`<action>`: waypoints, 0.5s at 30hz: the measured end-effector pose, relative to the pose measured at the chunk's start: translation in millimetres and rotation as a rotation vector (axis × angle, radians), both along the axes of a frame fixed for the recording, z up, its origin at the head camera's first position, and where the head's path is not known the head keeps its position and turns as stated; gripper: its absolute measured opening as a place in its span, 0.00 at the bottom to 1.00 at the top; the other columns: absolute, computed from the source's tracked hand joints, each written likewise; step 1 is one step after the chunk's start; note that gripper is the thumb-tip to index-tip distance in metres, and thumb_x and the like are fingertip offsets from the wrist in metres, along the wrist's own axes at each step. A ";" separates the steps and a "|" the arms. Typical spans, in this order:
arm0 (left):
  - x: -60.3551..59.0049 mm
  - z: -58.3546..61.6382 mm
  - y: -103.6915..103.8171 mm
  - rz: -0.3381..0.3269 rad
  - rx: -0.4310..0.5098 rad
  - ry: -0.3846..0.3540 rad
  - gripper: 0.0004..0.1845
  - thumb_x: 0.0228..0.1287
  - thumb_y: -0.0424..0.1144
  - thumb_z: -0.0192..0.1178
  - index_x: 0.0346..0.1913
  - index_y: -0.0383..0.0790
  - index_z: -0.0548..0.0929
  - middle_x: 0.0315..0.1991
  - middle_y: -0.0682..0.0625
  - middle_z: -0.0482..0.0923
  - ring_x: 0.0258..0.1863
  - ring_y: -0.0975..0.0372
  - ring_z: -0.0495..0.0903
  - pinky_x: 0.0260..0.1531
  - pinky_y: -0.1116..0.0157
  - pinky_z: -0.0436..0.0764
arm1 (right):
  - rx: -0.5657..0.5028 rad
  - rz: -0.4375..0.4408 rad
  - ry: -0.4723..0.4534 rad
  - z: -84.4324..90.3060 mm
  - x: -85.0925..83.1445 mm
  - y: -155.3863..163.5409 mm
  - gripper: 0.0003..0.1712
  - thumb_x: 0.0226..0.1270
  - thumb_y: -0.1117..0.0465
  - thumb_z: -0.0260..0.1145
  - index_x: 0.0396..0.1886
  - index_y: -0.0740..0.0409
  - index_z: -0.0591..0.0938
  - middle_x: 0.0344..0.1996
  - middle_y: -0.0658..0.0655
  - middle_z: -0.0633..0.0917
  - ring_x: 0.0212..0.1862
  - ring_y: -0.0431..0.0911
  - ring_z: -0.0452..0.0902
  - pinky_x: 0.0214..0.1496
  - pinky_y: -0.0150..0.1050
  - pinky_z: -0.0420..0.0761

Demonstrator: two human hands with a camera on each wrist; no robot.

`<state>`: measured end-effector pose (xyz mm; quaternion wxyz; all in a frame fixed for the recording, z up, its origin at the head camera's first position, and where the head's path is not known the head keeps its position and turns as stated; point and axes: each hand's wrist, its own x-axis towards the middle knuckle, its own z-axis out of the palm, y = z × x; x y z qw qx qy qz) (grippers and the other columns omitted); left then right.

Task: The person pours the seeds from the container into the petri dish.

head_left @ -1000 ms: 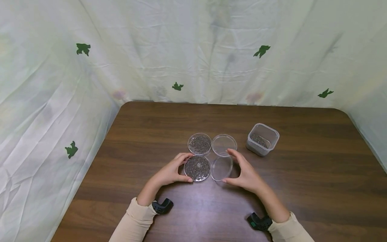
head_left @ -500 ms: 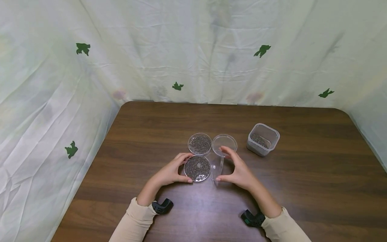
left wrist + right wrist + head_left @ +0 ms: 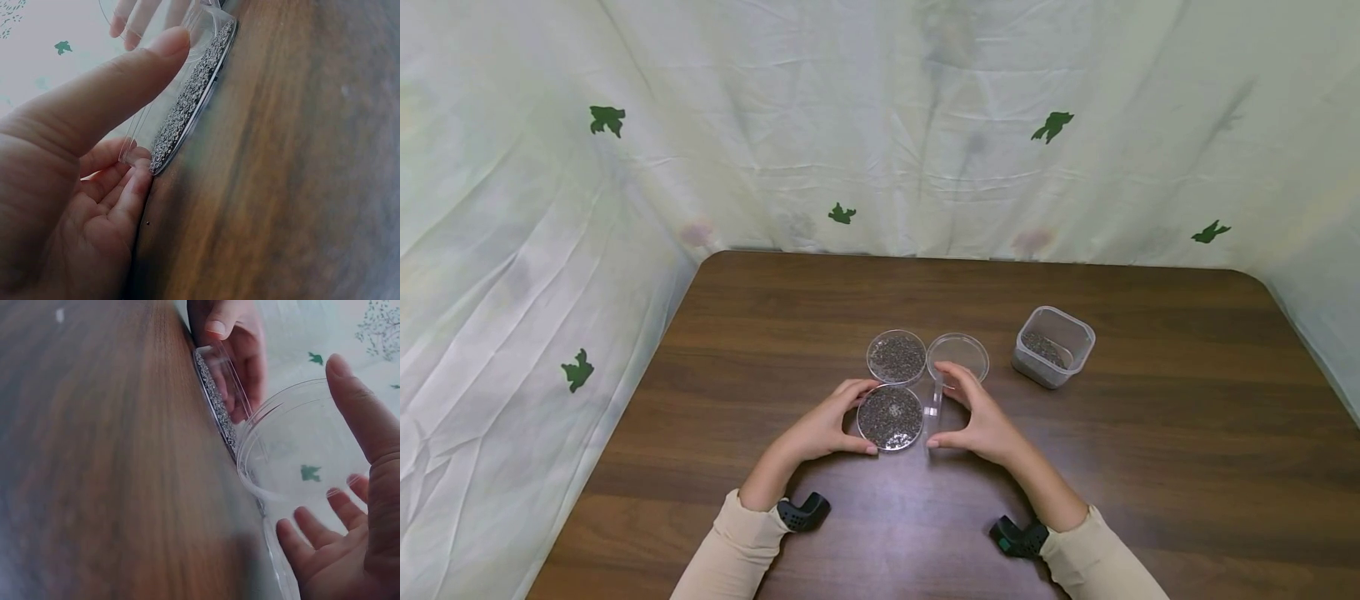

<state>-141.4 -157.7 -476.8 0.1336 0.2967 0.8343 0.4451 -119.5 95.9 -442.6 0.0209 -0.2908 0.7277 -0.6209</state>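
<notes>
The right hand (image 3: 981,421) holds a clear lid (image 3: 934,406) by its rim, thumb on the near edge and fingers curled over the far edge, so that the lid stands almost on edge just beside the near dish of seeds (image 3: 891,416). The left hand (image 3: 823,425) cups that dish from the other side, thumb and fingers curled round its rim and pinning it flat on the table (image 3: 775,317). To do this well, the grip on the lid should stay light and out at the rim, the lid should be tipped over until it is level above the dish, and its edge should meet the dish wall all the way round before any press; the left hand's fingertips (image 3: 169,47) would need to slide down off the rim so they are not caught under it. A hard knock looks likely to scatter the fine seeds. Just behind the near dish sits a second dish of seeds (image 3: 896,357), touching or nearly so, and right of that one an empty clear dish (image 3: 958,353), partly behind the right hand's fingers and close enough to be bumped. Well to the right of the near dish stands a square plastic tub (image 3: 1052,345) with some seeds in its bottom. A pale cloth (image 3: 880,125) with green bird shapes hangs behind the table.
</notes>
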 end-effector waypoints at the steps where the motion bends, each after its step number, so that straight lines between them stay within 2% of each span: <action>1: 0.1 0.2 0.0 0.001 -0.002 -0.001 0.47 0.31 0.49 0.68 0.59 0.44 0.56 0.52 0.53 0.56 0.52 0.63 0.62 0.52 0.70 0.61 | -0.005 0.011 -0.022 -0.8 -0.2 -0.5 0.54 0.27 0.70 0.73 0.57 0.70 0.53 0.55 0.69 0.55 0.55 0.61 0.53 0.54 0.54 0.58; 5: 2.8 6.3 1.1 -0.006 0.000 0.006 0.47 0.32 0.47 0.68 0.59 0.41 0.56 0.53 0.50 0.56 0.52 0.60 0.62 0.53 0.69 0.61 | -0.008 0.041 -0.087 -3.4 -0.7 -2.1 0.55 0.29 0.69 0.72 0.58 0.67 0.50 0.57 0.68 0.53 0.54 0.63 0.55 0.55 0.53 0.57; 11: 11.2 31.4 6.7 -0.020 0.034 -0.002 0.45 0.33 0.36 0.69 0.57 0.31 0.56 0.52 0.39 0.57 0.51 0.51 0.62 0.52 0.62 0.62 | -0.005 0.065 -0.092 -4.2 -2.0 -5.0 0.57 0.28 0.71 0.72 0.59 0.66 0.48 0.58 0.68 0.51 0.54 0.63 0.54 0.56 0.53 0.56; 15: 5.1 16.1 3.3 -0.005 0.000 -0.003 0.47 0.32 0.43 0.69 0.58 0.38 0.56 0.52 0.47 0.57 0.52 0.60 0.62 0.52 0.69 0.62 | 0.036 0.065 -0.084 -3.0 -1.6 -6.6 0.58 0.28 0.72 0.72 0.60 0.63 0.47 0.59 0.66 0.50 0.54 0.62 0.55 0.55 0.52 0.57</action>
